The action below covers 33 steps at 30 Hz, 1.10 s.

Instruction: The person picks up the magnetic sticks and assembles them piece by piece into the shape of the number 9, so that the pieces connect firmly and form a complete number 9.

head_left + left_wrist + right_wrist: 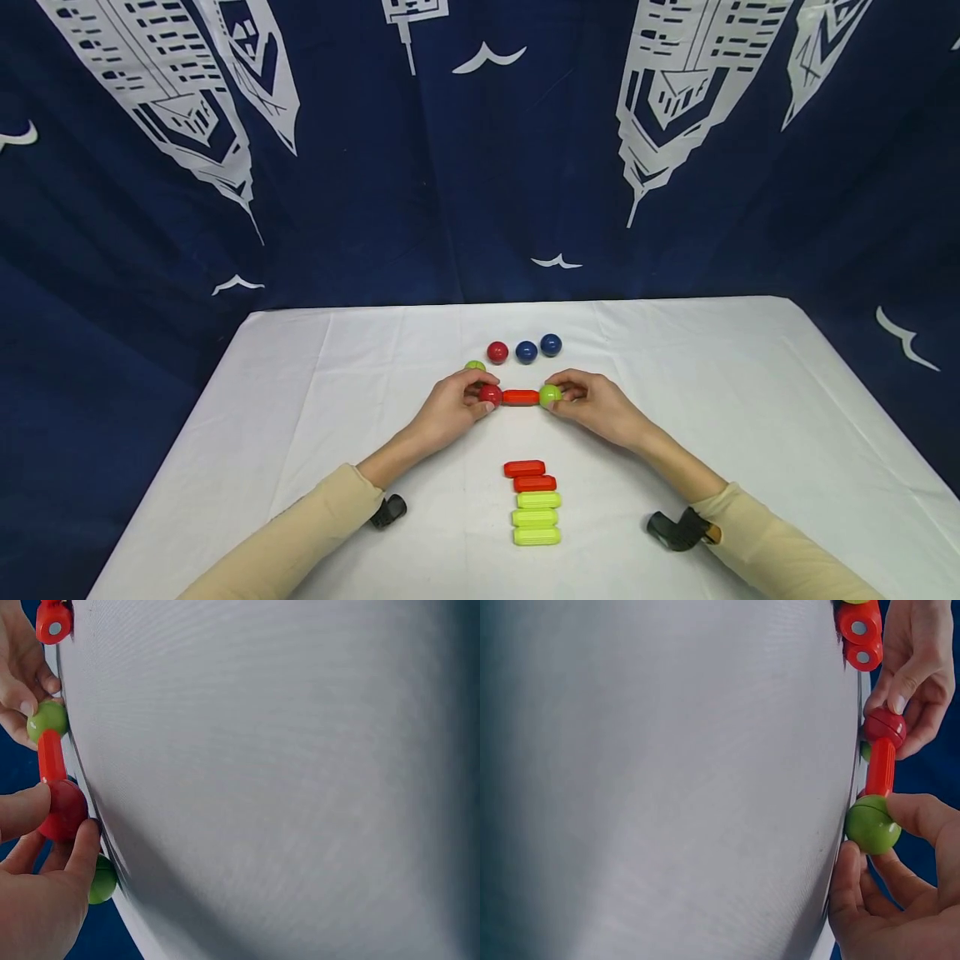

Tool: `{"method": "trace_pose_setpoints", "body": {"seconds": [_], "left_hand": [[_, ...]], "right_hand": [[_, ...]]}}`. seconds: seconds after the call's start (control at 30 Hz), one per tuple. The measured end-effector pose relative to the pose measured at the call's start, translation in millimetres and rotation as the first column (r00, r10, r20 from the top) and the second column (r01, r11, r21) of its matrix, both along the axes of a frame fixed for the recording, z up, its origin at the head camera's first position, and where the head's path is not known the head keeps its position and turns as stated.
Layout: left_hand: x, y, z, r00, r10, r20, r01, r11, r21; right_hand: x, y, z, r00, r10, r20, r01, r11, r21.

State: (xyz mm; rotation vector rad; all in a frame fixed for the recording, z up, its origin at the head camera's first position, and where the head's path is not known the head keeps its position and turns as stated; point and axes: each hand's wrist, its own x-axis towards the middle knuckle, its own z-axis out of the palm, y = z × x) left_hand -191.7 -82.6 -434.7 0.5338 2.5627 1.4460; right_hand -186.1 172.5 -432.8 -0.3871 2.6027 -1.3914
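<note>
A red rod (521, 397) lies crosswise between both hands, with a red ball (491, 395) at its left end and a green ball (550, 395) at its right end. My left hand (454, 407) pinches the red ball between thumb and fingers, as the left wrist view also shows. The green ball (873, 825) is gripped by my right hand (600, 407), thumb on one side and fingers on the other. Both balls meet the rod's ends. Just behind my left hand sits another green ball (475, 365), partly hidden by the fingers.
Behind the hands stand a loose red ball (497, 352) and two blue balls, one left (527, 352) and one right (551, 344). Nearer me, red rods (525, 468) and green rods (536, 517) lie in a column on the white tablecloth (360, 383). A dark blue patterned curtain (480, 167) hangs behind.
</note>
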Motion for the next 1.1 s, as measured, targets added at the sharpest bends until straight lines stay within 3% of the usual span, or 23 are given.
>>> {"method": "trace_pose_setpoints", "body": {"seconds": [0.2, 0.33, 0.43, 0.53, 0.63, 0.83, 1.1], "left_hand": [[2.0, -0.9, -1.0, 1.0, 0.004, -0.003, -0.004, 1.0, 0.004], [6.5, -4.8, 1.5, 0.999, 0.04, -0.015, -0.04, 0.999, 0.012], [12.8, -7.3, 3.8, 0.995, 0.07, -0.066, -0.069, 0.998, 0.013], [22.3, -7.6, 5.2, 0.989, 0.055, -0.137, -0.056, 0.998, -0.003], [33.2, -4.7, 5.2, 0.987, 0.003, -0.161, -0.007, 1.0, -0.023], [49.4, 7.2, 2.1, 0.99, -0.132, -0.056, 0.127, 0.988, -0.083], [52.0, 20.5, -3.7, 0.961, -0.266, -0.069, 0.249, 0.95, -0.188]], "right_hand": [[-0.3, 1, -1.0, 1.0, 0.004, -0.001, -0.004, 1.0, 0.0], [-0.9, 1, -2.0, 1.0, 0.014, -0.01, -0.014, 1.0, -0.005], [-1.8, 2, -2.8, 1.0, 0.018, -0.021, -0.018, 1.0, -0.002], [-2.7, 2, -3.9, 1.0, 0.019, -0.025, -0.018, 1.0, 0.011], [-3.4, 2, -4.1, 1.0, 0.017, -0.025, -0.017, 1.0, 0.021], [-3.6, 3, -3.5, 1.0, 0.015, -0.02, -0.014, 1.0, 0.019], [-2.8, 3, -4.1, 1.0, 0.022, -0.013, -0.022, 1.0, 0.001]]}}
